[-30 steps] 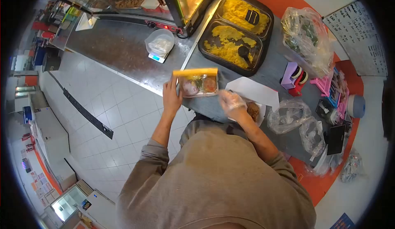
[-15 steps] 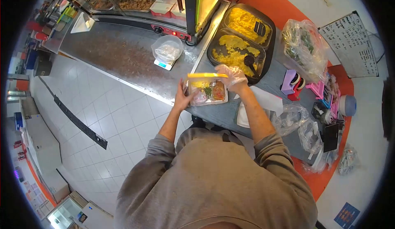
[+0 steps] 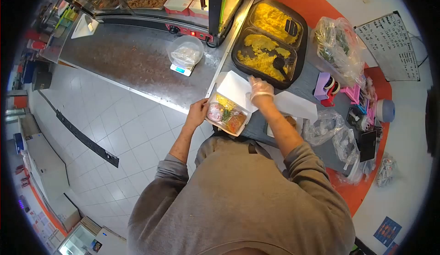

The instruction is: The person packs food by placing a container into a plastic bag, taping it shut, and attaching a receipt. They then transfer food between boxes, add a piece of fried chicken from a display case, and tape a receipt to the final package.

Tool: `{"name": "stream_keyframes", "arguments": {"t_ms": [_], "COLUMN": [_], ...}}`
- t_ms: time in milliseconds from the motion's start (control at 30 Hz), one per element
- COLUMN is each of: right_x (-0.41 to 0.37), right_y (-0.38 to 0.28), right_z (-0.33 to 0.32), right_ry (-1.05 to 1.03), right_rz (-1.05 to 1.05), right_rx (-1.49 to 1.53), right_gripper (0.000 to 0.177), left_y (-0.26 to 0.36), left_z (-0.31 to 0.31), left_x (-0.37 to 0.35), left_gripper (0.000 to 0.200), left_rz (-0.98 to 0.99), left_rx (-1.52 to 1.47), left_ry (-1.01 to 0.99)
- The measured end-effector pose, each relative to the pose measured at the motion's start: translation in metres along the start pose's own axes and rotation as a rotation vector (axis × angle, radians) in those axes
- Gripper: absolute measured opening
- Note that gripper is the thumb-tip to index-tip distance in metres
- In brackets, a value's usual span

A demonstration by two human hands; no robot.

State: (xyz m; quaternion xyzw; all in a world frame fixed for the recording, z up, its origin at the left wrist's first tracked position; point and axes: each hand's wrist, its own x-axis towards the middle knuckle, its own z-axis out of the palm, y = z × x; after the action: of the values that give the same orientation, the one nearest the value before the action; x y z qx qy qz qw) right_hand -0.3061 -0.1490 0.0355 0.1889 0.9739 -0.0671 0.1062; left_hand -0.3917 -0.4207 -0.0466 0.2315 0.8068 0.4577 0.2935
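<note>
A white lidded box [image 3: 238, 127] lies at the counter edge, its lid [image 3: 234, 87] tilted up at the back. Inside are yellow rice, green leaves, reddish food and a small round pack. My left hand [image 3: 198, 113], bare, grips the box's left side. On my right hand [image 3: 260, 92] is a clear plastic glove; it touches the lid's right edge, fingers bent. Just beyond it, a black two-part tray [image 3: 297, 59] holds yellow rice and dark scoops. Right of my right forearm stands a second white box [image 3: 297, 106], lid raised, with brown food partly hidden.
A plastic bowl [image 3: 185, 51] rests on a small scale [image 3: 181, 70] on the metal counter. Behind it stands a heated glass display case [image 3: 188, 31]. At right are a bag of greens [image 3: 337, 49], tape dispensers [image 3: 323, 89] and crumpled plastic bags [image 3: 327, 126].
The front box has turned, and its lid has swung from a narrow edge-on view to showing its white inside. The second box's lid now stands raised, its brown food partly visible.
</note>
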Motion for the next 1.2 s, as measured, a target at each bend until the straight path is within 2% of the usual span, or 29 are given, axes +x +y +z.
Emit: {"name": "stream_keyframes", "arguments": {"t_ms": [33,67,100,167,200,267,300,367,400,433,500,533,567,633,667,733,767,867,900,967,1000,1067,1133,1200], "right_x": [-0.009,-0.015,-0.020,-0.039,-0.053,-0.085,-0.096,-0.120,-0.131,-0.140,-0.156,-0.153,-0.152,-0.149,-0.151,-0.144,-0.141,-0.138,-0.140,-0.142,-0.141,-0.132,-0.137,-0.147], "right_y": [-0.004,-0.006,-0.009,-0.014,-0.019,-0.026,-0.026,-0.011,0.000,0.018,0.059,0.074,0.083,0.078,0.082,0.084,0.085,0.090,0.095,0.106,0.106,0.108,0.111,0.108], "right_z": [0.009,0.017,0.023,0.034,0.034,0.029,0.032,0.037,0.023,0.023,0.032,0.032,0.035,0.007,0.025,0.029,0.030,0.011,0.017,0.032,0.033,0.032,0.021,0.005], "right_ry": [0.291,0.381,0.471,0.264,0.258,-0.066,-0.070,0.037,-0.071,-0.070,0.055,-0.119,-0.118,-0.243,-0.189,-0.256,-0.328,-0.377,-0.376,-0.329,-0.326,-0.489,-0.413,-0.341], "right_rz": [-0.087,-0.110,-0.131,-0.195,-0.186,-0.103,-0.088,0.044,0.150,0.171,0.346,0.397,0.402,0.049,-0.019,-0.008,0.008,-0.005,-0.016,-0.076,-0.086,-0.061,-0.064,-0.069], "right_rx": [-0.141,-0.144,-0.148,-0.115,-0.111,0.132,0.131,0.261,0.312,0.306,0.321,0.196,0.198,-0.201,-0.340,-0.319,-0.308,-0.187,-0.184,-0.367,-0.364,-0.331,-0.242,-0.150], "right_gripper": [0.048,0.039,0.029,0.014,0.014,0.014,0.014,0.013,0.012,0.012,0.025,0.043,0.043,0.052,0.057,0.059,0.062,0.069,0.069,0.067,0.067,0.079,0.078,0.076], "left_y": [0.002,0.004,0.003,0.000,0.003,0.015,0.018,0.026,0.038,0.047,0.056,0.056,0.057,0.066,0.067,0.067,0.068,0.077,0.075,0.068,0.073,0.079,0.092,0.108], "left_z": [0.005,0.011,0.017,0.028,0.033,0.041,0.040,0.038,0.034,0.036,0.038,0.039,0.043,0.048,0.051,0.055,0.056,0.059,0.061,0.065,0.061,0.054,0.045,0.031], "left_x": [-0.005,-0.010,-0.015,-0.025,-0.029,-0.037,-0.041,-0.045,-0.048,-0.051,-0.056,-0.058,-0.057,-0.055,-0.052,-0.042,-0.038,-0.030,-0.030,-0.030,-0.030,-0.033,-0.040,-0.049], "left_gripper": [0.031,0.029,0.029,0.029,0.029,0.029,0.029,0.038,0.044,0.044,0.051,0.063,0.063,0.077,0.077,0.096,0.096,0.115,0.115,0.117,0.110,0.107,0.104,0.096], "left_rz": [0.012,0.023,0.018,-0.017,-0.020,-0.027,-0.027,0.202,0.172,0.182,0.143,0.124,0.129,-0.003,-0.005,-0.034,-0.040,-0.121,-0.130,-0.039,-0.092,-0.070,-0.055,-0.059], "left_rx": [-0.008,-0.016,-0.015,-0.122,-0.119,-0.197,-0.200,0.235,0.325,0.315,0.562,0.633,0.634,0.761,0.770,0.831,0.841,0.894,0.899,0.909,0.871,0.864,0.849,0.700], "left_ry": [0.111,0.222,0.215,0.327,0.317,0.453,0.438,0.411,0.339,0.323,0.273,0.206,0.201,0.117,0.117,0.103,0.110,0.098,0.103,0.168,0.142,0.173,0.201,0.270]}}
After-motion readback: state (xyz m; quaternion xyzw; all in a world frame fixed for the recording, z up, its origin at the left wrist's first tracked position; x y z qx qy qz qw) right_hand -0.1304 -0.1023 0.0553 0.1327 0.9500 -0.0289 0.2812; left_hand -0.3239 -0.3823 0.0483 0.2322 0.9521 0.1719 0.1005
